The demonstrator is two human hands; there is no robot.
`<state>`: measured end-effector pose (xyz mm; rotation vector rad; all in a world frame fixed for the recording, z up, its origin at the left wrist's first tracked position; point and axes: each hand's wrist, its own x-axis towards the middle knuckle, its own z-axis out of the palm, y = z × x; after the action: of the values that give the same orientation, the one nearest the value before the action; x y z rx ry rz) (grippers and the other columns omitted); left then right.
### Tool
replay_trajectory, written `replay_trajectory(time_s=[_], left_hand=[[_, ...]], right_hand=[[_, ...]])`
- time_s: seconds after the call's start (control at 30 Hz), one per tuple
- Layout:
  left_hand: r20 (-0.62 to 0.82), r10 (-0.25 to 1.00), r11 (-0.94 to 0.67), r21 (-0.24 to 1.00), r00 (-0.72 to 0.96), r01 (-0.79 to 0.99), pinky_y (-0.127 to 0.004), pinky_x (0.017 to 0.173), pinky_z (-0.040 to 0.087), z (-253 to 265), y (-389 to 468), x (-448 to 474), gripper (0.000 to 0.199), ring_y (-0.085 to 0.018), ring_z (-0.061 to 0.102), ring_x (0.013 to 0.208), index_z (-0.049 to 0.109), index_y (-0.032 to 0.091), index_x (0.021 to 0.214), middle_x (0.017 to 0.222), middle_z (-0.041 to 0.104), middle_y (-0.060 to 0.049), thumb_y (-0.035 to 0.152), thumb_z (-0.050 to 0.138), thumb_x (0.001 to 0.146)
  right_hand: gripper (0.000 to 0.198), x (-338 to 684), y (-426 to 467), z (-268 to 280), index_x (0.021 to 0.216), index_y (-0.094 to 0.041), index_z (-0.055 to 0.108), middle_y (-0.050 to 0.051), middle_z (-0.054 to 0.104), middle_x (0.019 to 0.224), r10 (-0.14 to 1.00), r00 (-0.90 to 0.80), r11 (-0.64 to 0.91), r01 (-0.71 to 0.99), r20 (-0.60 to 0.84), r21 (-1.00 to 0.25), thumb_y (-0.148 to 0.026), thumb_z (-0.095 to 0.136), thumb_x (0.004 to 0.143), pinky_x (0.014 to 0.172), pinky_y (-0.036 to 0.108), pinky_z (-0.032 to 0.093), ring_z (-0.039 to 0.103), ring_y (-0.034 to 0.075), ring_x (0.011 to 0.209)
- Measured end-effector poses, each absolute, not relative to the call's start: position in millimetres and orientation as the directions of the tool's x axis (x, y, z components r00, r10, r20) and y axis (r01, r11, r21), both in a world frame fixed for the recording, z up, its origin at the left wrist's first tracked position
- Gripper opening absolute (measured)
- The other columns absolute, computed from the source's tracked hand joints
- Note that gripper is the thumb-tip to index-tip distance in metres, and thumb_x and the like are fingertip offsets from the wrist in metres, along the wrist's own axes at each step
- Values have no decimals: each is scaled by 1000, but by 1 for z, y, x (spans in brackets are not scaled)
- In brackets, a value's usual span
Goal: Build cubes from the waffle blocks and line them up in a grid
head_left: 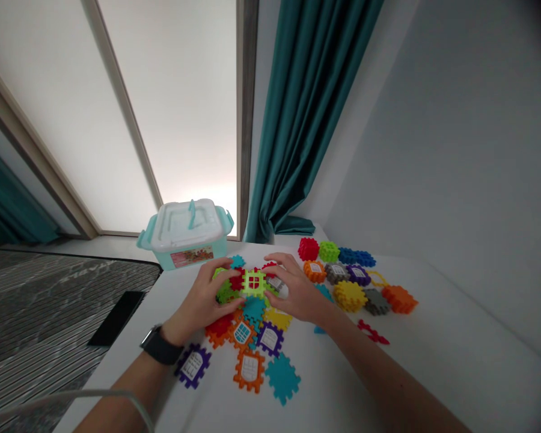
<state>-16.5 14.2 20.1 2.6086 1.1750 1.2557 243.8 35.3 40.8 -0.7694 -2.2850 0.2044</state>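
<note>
Holding a green tile [253, 282] with window, we have our left hand [219, 290] at its left side and our right hand [288, 287] at its right side. The fingers and thumb of each hand are clamped on its edges; how firmly, we cannot tell. This tile is above the middle of a loose pile on the table [333, 385], with a yellow tile [278, 319] lower to the right. Nearer to us lie a purple tile [193, 365] and an orange tile [249, 370], well apart. Behind our hands stands a lidded box [192, 225]; a yellow stack [350, 296] is at right.
</note>
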Motion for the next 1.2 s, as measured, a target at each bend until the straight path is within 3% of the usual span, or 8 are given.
replay_trajectory(time_s=[0.13,0.43,0.67,0.73,0.83,1.0,1.1,1.2], left_hand=[[685,564,-720,133,462,681,-44,98,50,23,12,-17,7,-24,59,112,67,22,97,120,62,-9,23,60,94],[697,434,-770,-42,571,636,-43,92,52,24,13,-15,10,-24,60,104,70,21,96,119,64,-10,22,60,95],[802,335,-768,-72,495,636,-44,94,52,23,10,-16,17,-24,58,111,62,25,110,120,61,-7,20,64,94],[821,356,-760,-22,445,649,-45,99,51,24,8,-14,20,-24,56,116,61,26,111,122,59,-7,17,64,93],[786,531,-706,205,316,678,-47,105,47,26,8,-11,9,-26,51,125,62,24,104,129,52,-10,20,59,96],[537,803,-580,603,260,548,-47,114,40,29,16,-13,17,-27,45,135,63,21,91,137,49,-11,31,51,99],[394,876,-482,749,280,455,-48,119,31,29,21,-18,23,-28,45,135,65,20,86,139,50,-9,36,54,97],[273,910,-375,861,312,343,-45,118,32,30,22,-18,27,-28,49,132,66,20,81,140,51,-9,43,59,94]], right_hand=[[36,246,37,38,115,-23,59,14,51,135,619,-555,784,478,556,-396,-19,67,80,110,52,43,49,30,130],[32,244,38,36,110,-24,58,13,48,134,671,-508,741,448,540,-500,-17,67,80,107,49,45,49,28,129],[22,242,35,38,104,-23,60,10,48,131,746,-501,653,417,439,-632,-21,67,83,108,45,44,49,26,128],[17,242,36,38,102,-23,60,10,49,130,750,-526,636,406,401,-657,-24,67,86,109,45,43,49,25,128],[10,242,36,39,97,-22,61,9,52,128,731,-578,641,397,364,-657,-27,66,89,110,44,42,51,25,126],[8,246,34,46,92,-23,62,9,55,126,682,-647,691,419,340,-590,-27,68,89,110,45,42,50,25,126],[15,249,35,51,98,-23,61,10,58,122,658,-657,728,430,368,-534,-25,70,86,106,46,45,53,26,121],[36,250,35,54,118,-22,57,12,57,125,629,-651,771,451,425,-450,-24,70,85,105,48,47,53,28,121]])
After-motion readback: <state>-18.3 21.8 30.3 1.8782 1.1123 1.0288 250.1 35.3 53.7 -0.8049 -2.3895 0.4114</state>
